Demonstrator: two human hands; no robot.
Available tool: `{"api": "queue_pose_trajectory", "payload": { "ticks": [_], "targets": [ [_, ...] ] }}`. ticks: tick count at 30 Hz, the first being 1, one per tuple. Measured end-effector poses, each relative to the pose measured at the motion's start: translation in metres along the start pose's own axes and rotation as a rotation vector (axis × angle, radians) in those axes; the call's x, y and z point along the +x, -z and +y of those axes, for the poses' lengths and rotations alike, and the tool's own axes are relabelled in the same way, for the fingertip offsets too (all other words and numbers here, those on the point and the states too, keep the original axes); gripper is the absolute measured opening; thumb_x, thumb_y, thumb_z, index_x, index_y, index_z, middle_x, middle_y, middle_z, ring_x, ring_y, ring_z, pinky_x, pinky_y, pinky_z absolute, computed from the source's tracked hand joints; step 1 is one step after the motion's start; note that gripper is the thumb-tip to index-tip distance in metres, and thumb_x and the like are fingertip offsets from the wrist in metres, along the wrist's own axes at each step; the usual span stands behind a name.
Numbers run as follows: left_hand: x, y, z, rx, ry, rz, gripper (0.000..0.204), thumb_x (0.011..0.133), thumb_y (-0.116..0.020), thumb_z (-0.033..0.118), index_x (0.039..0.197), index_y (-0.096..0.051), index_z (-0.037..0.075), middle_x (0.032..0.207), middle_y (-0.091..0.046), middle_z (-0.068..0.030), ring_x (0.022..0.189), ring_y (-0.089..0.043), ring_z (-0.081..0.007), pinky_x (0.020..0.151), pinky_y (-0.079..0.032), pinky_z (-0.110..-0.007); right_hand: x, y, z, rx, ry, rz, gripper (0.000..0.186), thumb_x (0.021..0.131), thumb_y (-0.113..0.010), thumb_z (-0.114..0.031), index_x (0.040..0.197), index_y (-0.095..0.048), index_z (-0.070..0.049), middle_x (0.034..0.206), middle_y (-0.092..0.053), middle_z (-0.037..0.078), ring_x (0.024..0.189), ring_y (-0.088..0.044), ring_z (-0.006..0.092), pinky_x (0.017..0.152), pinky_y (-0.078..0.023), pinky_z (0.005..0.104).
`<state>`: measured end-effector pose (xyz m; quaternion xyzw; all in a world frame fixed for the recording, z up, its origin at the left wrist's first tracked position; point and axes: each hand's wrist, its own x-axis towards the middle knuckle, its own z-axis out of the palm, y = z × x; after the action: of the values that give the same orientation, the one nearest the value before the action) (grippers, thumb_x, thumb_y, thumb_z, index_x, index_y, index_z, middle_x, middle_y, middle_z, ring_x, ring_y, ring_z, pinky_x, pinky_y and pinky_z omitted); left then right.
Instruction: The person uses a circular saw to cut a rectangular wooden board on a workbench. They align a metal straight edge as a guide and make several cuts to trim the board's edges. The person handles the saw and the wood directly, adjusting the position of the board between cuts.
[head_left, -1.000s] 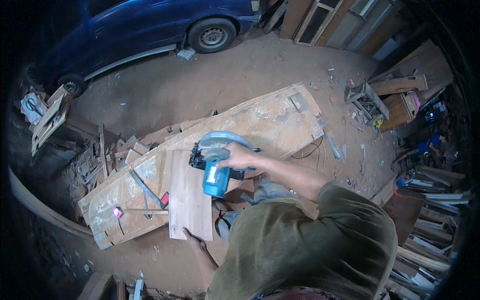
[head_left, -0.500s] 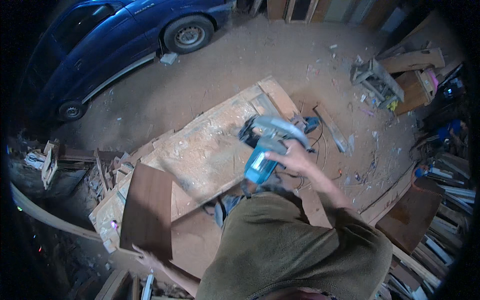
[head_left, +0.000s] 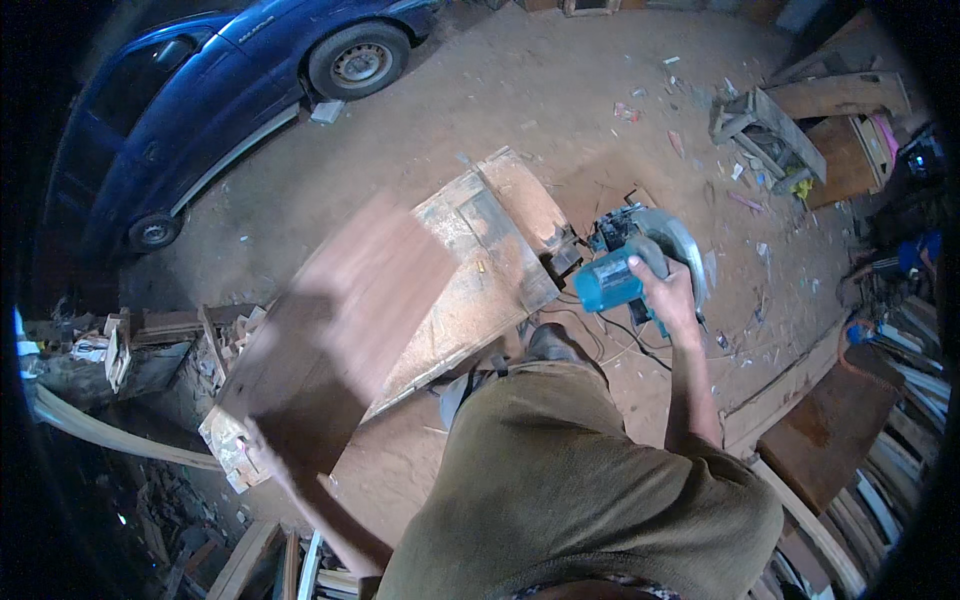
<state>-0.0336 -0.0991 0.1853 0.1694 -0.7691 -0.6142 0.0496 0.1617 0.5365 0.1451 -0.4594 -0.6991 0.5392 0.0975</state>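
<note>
My right hand (head_left: 668, 290) grips the handle of a teal circular saw (head_left: 610, 278), held out beside the right end of a worn, sawdust-covered plywood work surface (head_left: 470, 320). A reddish-brown board (head_left: 320, 380), smeared by motion, lies over or just above the left part of that surface; whether it rests there I cannot tell. My left hand (head_left: 262, 450), also blurred, holds the board by its near end at the lower left. A small dark tool (head_left: 562, 258) sits at the surface's right edge, partly behind the saw.
A blue van (head_left: 200, 110) stands at the back left. A wooden stool (head_left: 765, 140) and loose panels are at the back right. Stacked timber (head_left: 900, 440) lines the right, where another person (head_left: 905, 260) shows at the rim. Cords (head_left: 630, 340) and scraps lie on the floor.
The saw in my right hand has moved right, off the board and past the surface's end. The board in my left hand has shifted left, then swung its far end up and right.
</note>
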Motion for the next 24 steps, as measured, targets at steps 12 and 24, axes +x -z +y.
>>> {"api": "queue_pose_trajectory", "payload": {
  "ticks": [12,24],
  "targets": [
    [-0.026,-0.237,-0.205,0.071,0.331,-0.353,0.072,0.103,-0.055,0.059,0.137,-0.06,-0.005,0.13,-0.066,-0.0109,0.112,-0.061,-0.0195,0.095,-0.05,-0.036,0.006,0.011,0.015,0.132,-0.044,0.078,0.035,0.092,-0.079,-0.036,0.091,-0.072,-0.002,0.06,-0.054,-0.002,0.048,-0.047,0.0085,0.044,-0.036,0.0276],
    [0.041,-0.131,-0.309,0.281,-0.113,-0.206,0.045,0.108,-0.052,0.034,0.131,-0.062,-0.003,0.098,-0.074,-0.0157,0.08,-0.069,-0.0211,0.072,-0.054,-0.034,0.006,-0.007,-0.007,-0.014,-0.028,-0.156,0.043,0.094,-0.077,-0.031,0.12,-0.072,0.002,0.093,-0.072,0.006,0.081,-0.063,0.0121,0.073,-0.05,0.0288]
  ]
}}
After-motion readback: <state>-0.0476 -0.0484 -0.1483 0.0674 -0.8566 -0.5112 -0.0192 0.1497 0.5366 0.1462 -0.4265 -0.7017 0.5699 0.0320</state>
